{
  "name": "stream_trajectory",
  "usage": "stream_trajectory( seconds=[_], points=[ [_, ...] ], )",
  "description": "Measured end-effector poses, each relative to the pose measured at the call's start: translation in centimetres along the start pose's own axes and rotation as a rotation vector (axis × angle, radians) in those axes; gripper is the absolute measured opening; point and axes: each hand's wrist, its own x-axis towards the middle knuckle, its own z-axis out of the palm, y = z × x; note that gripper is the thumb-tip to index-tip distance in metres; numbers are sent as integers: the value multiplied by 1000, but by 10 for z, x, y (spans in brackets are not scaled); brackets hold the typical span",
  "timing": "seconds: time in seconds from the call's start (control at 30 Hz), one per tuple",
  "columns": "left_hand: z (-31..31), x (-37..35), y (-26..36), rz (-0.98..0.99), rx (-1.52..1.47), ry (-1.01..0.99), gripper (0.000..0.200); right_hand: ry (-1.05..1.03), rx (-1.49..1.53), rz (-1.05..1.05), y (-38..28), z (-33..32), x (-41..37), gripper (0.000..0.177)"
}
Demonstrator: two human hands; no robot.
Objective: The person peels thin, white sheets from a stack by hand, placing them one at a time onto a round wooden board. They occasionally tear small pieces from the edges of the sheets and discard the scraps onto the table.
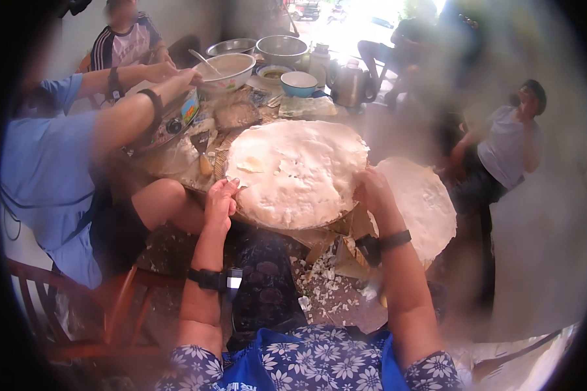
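A large round sheet of pale dough (297,173) lies on a flat round base in front of me, its surface bumpy with a loose flap at the left. My left hand (222,199) is closed at its lower left edge, thumb and fingers pinched on the rim. At the right edge my right hand (372,188) has its fingers bent round the rim; the fingertips are partly hidden. A second pale round sheet (416,205) lies to the right, partly behind my right hand and forearm.
A co-worker in blue (52,189) sits at the left, hands at a patterned basin (227,73). Metal bowls (282,49), a blue bowl (299,83) and a kettle (353,85) stand behind the dough. Another person (507,143) sits at the right. Scraps litter the floor (329,296).
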Motion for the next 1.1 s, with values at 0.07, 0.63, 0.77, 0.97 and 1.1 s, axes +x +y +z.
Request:
stream_trajectory(
  seconds=[0.07,0.63,0.77,0.97,1.1],
  points=[
    [-1,11,0,6,52,-7,14,31,-5,47,1,-1,-6,3],
    [23,26,16,-26,-151,-244,11,336,-40,-154,-33,21,-83,12],
    [77,22,-6,-98,-220,-324,13,510,-73,-183,-54,-14,-101,10],
    [129,28,-49,-277,-275,-490,9,705,-151,-217,-56,-48,-119,14],
    [155,37,-89,-321,-174,-495,6,766,-155,-157,-38,-71,-124,17]
  ],
)
